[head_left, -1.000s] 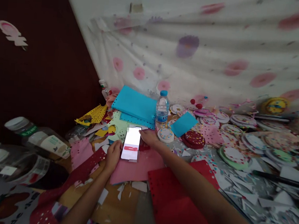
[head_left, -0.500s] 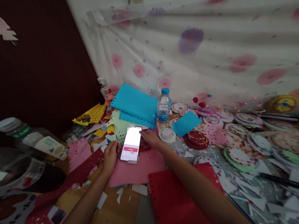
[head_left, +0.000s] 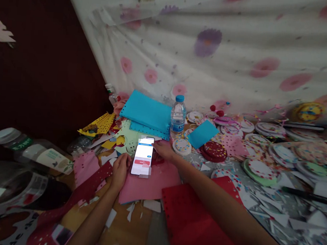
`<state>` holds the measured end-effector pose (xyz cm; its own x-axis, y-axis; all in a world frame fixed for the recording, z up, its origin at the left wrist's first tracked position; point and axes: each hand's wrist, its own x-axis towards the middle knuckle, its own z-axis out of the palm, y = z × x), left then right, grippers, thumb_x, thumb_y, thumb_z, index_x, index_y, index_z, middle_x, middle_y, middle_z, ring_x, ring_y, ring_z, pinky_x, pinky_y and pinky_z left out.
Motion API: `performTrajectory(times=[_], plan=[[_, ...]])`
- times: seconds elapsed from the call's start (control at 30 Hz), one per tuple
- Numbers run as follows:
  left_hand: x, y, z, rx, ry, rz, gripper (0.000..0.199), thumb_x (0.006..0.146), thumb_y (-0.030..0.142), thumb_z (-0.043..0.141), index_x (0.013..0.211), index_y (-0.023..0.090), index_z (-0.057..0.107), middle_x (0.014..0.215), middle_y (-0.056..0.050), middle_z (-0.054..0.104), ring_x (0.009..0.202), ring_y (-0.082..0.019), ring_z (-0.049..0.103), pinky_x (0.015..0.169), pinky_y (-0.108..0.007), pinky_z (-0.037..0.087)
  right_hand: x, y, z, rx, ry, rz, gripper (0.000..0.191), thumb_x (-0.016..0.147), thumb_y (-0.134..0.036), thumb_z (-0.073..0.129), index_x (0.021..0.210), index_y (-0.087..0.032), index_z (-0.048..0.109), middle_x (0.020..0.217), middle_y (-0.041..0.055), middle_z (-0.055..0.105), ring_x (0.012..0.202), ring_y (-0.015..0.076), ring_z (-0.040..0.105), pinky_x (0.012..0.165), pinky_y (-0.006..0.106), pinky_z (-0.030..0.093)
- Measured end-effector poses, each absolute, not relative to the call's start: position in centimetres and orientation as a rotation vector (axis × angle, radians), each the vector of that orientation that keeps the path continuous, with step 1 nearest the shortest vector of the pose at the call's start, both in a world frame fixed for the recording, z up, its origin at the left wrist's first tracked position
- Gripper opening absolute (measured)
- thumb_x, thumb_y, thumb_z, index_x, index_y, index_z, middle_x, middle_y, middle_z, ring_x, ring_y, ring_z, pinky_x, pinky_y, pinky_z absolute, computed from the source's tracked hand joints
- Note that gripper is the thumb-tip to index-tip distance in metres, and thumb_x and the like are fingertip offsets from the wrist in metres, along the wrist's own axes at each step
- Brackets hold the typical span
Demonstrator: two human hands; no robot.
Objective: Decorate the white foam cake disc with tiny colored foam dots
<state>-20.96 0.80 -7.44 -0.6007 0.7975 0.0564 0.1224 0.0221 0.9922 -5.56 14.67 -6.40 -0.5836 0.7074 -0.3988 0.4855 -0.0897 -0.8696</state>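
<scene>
A smartphone (head_left: 142, 159) with a bright screen lies over pink sheets (head_left: 158, 187), face up. My right hand (head_left: 162, 150) is at its upper right edge, with the thumb over the screen; the other fingers are dark and partly hidden beside the phone. My left hand (head_left: 121, 168) rests by the phone's left edge with its fingers curled in, and nothing shows in them. Under my right forearm lies a red sheet (head_left: 200, 225) with punched holes along its edge. Blue sheets (head_left: 149, 109) lie beyond the phone.
A water bottle (head_left: 178, 116) with a blue cap stands behind my right hand. Decorated paper discs (head_left: 259, 169) and white scraps (head_left: 270, 212) cover the right side. Large bottles (head_left: 43, 154) are at the left, near yellow dotted paper (head_left: 102, 123). A flowered curtain (head_left: 228, 67) hangs behind.
The phone's screen has changed: a blue bar near the top and a small blue button now show, and the red button is larger. Both hands stay in nearly the same place.
</scene>
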Motion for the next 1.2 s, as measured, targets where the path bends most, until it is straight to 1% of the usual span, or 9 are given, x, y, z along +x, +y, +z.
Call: performTrajectory(times=[0.13, 0.27, 0.37, 0.5, 0.67, 0.9, 0.97, 1.07, 1.2], plan=[[-20.9, 0.8, -7.4, 0.946, 1.764, 1.630, 0.030, 0.085, 0.039, 0.051, 0.062, 0.020, 0.051, 0.052, 0.005, 0.042, 0.049, -0.011, 0.037, 0.048, -0.023, 0.028, -5.2, 14.3, -6.2, -1.251, -2.024, 1.810, 0.024, 0.093, -0.033, 0.057, 0.108, -0.014, 0.060, 0.099, 0.0042, 0.065, 0.079, 0.0137, 0.064, 0.068, 0.031, 0.056], [-20.9, 0.8, -7.4, 0.948, 1.763, 1.637, 0.030, 0.085, 0.039, 0.050, 0.062, 0.020, 0.051, 0.052, 0.005, 0.042, 0.049, -0.011, 0.036, 0.048, -0.024, 0.028, -4.9, 14.2, -6.1, -1.193, -2.041, 1.823, 0.016, 0.083, -0.022, 0.068, 0.093, -0.012, 0.060, 0.077, 0.0003, 0.064, 0.063, 0.0106, 0.061, 0.055, 0.022, 0.050], [-20.9, 0.8, -7.4, 0.951, 1.768, 1.635, 0.030, 0.085, 0.038, 0.050, 0.062, 0.020, 0.051, 0.052, 0.005, 0.041, 0.049, -0.011, 0.037, 0.048, -0.023, 0.028, -4.8, 14.2, -6.2, -1.162, -2.043, 1.788, 0.019, 0.077, -0.019, 0.073, 0.089, -0.013, 0.059, 0.074, 0.0006, 0.065, 0.063, 0.0107, 0.060, 0.051, 0.018, 0.046], [-20.8, 0.8, -7.3, 0.959, 1.780, 1.623, 0.030, 0.085, 0.039, 0.050, 0.061, 0.020, 0.050, 0.052, 0.005, 0.042, 0.048, -0.011, 0.038, 0.048, -0.024, 0.030, -4.8, 14.2, -6.5, -1.132, -2.052, 1.742, 0.020, 0.076, -0.016, 0.073, 0.090, -0.014, 0.060, 0.084, 0.0019, 0.066, 0.069, 0.0101, 0.060, 0.053, 0.017, 0.044], [-20.8, 0.9, -7.3, 0.961, 1.810, 1.604, 0.030, 0.084, 0.041, 0.049, 0.061, 0.021, 0.051, 0.052, 0.005, 0.042, 0.047, -0.012, 0.039, 0.047, -0.024, 0.030, -4.9, 14.4, -6.4, -1.127, -2.062, 1.794, 0.014, 0.089, -0.024, 0.061, 0.097, -0.012, 0.061, 0.084, 0.0005, 0.064, 0.064, 0.0093, 0.060, 0.055, 0.022, 0.050], [-20.9, 0.8, -7.3, 0.962, 1.822, 1.607, 0.031, 0.084, 0.041, 0.050, 0.061, 0.020, 0.050, 0.051, 0.005, 0.042, 0.046, -0.011, 0.039, 0.046, -0.023, 0.030, -5.1, 13.7, -5.6, -1.224, -2.035, 1.813, 0.021, 0.093, -0.032, 0.057, 0.103, -0.013, 0.060, 0.088, 0.0012, 0.064, 0.068, 0.0102, 0.061, 0.060, 0.025, 0.053], [-20.9, 0.8, -7.4, 0.969, 1.824, 1.613, 0.031, 0.083, 0.041, 0.050, 0.061, 0.020, 0.051, 0.051, 0.005, 0.043, 0.047, -0.011, 0.039, 0.047, -0.023, 0.031, -5.0, 13.5, -4.3, -1.263, -2.020, 1.791, 0.019, 0.094, -0.031, 0.054, 0.098, -0.013, 0.060, 0.082, 0.0004, 0.063, 0.064, 0.0097, 0.060, 0.058, 0.025, 0.053], [-21.0, 0.9, -7.6, 0.987, 1.822, 1.622, 0.030, 0.083, 0.041, 0.050, 0.062, 0.020, 0.051, 0.052, 0.005, 0.043, 0.047, -0.012, 0.039, 0.047, -0.023, 0.031, -3.4, 12.6, -1.1, -1.278, -1.999, 1.691, 0.020, 0.095, -0.017, 0.040, 0.086, -0.014, 0.058, 0.068, -0.0003, 0.059, 0.057, 0.0100, 0.058, 0.056, 0.023, 0.050], [-21.1, 0.8, -7.4, 1.020, 1.817, 1.627, 0.025, 0.081, 0.036, 0.048, 0.061, 0.020, 0.051, 0.052, 0.004, 0.044, 0.048, -0.012, 0.041, 0.047, -0.023, 0.032, 3.4, 8.7, 3.4, -1.192, -2.053, 1.485, 0.025, 0.081, -0.004, 0.039, 0.067, -0.020, 0.052, 0.068, 0.0005, 0.058, 0.066, 0.0120, 0.059, 0.064, 0.023, 0.049]])
